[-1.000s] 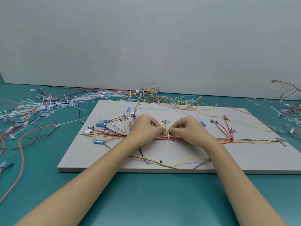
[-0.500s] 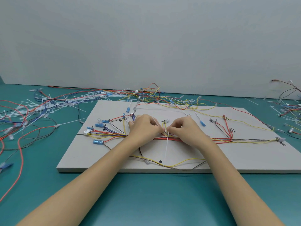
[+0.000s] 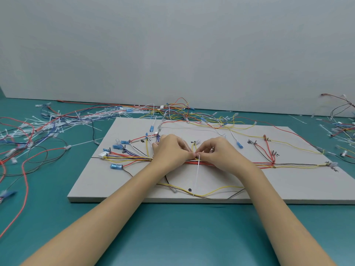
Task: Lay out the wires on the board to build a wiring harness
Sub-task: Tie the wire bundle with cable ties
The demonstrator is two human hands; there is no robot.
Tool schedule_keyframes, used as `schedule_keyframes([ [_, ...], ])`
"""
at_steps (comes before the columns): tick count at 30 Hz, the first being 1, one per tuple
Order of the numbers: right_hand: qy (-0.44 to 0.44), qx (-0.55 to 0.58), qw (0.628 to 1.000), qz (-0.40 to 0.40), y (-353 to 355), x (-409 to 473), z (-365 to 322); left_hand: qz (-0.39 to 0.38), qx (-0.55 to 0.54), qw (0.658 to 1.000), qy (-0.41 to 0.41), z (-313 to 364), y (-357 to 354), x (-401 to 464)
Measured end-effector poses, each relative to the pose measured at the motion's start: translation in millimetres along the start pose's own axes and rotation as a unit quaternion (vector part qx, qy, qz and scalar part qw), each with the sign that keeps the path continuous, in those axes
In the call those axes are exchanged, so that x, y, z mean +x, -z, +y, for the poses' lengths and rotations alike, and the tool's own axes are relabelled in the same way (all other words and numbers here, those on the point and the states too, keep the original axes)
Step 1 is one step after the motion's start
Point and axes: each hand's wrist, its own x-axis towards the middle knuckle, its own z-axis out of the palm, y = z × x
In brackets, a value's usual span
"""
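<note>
A grey board lies on the teal table, with a bundle of red, yellow and black wires running left to right across its middle. Branches end in blue connectors and a white plug at the left. My left hand and my right hand meet over the bundle's middle. Both pinch a white cable tie where it crosses the wires. The tie's long tail hangs toward me over the board. The fingertips hide the tie's head.
Loose wires and many white cable ties are heaped on the table at the left and behind the board. More wires lie at the far right. A yellow and a brown wire loop near the board's front edge. A grey wall stands behind.
The tie end that stuck up between my hands is no longer visible above them, and my fingertips have closed together on the tie at the bundle. The long tail still hangs toward me.
</note>
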Motion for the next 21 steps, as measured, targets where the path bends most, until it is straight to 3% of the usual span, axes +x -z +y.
schedule_keyframes([
  [21, 0.029, 0.12, 0.992, 0.009, -2.6, -1.7, 5.2, 0.007, -0.049, 0.998, 0.035, 0.2, -0.8, 2.4],
])
